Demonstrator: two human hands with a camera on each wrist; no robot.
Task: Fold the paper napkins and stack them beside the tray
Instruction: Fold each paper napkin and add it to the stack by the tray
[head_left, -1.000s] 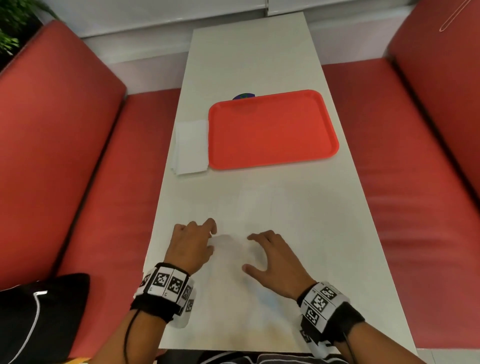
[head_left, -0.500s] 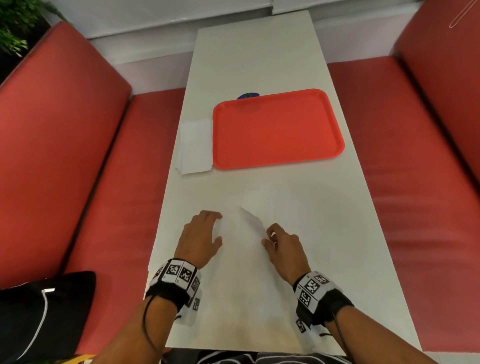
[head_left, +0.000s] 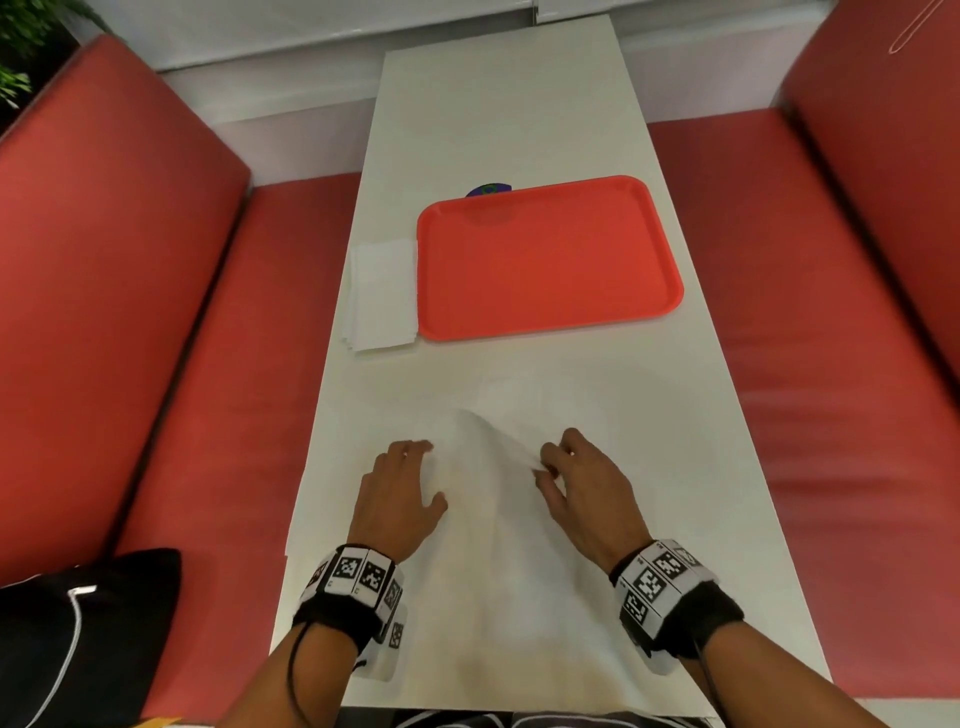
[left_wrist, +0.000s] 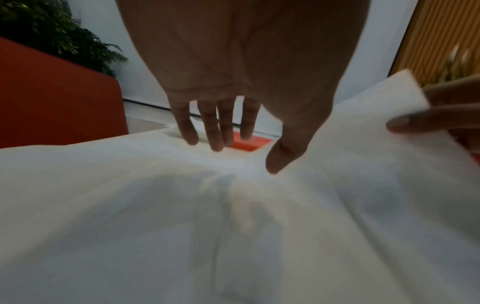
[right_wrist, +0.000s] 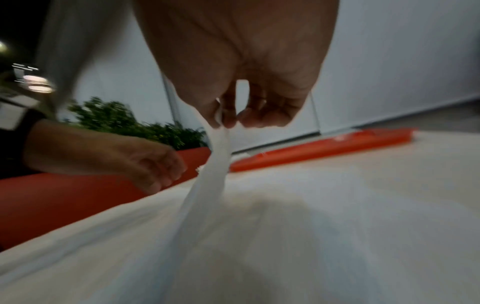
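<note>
Napkin (head_left: 488, 467): thin, limp, tears easily; best gripped at edge. Right hand (head_left: 582, 483) pinches lifted edge; left hand (head_left: 400, 493), fingers extended, presses it flat.

We note the left hand (head_left: 399, 499) palm-down on the napkin (head_left: 483, 467), fingers (left_wrist: 207, 131) straight and slightly spread, thumb extended toward the raised flap. The right hand (head_left: 582, 483), just right of the napkin, has thumb and forefinger pinching its lifted edge, remaining fingers curled. Both forearms carry marker-patterned wristbands (head_left: 358, 577).
</note>
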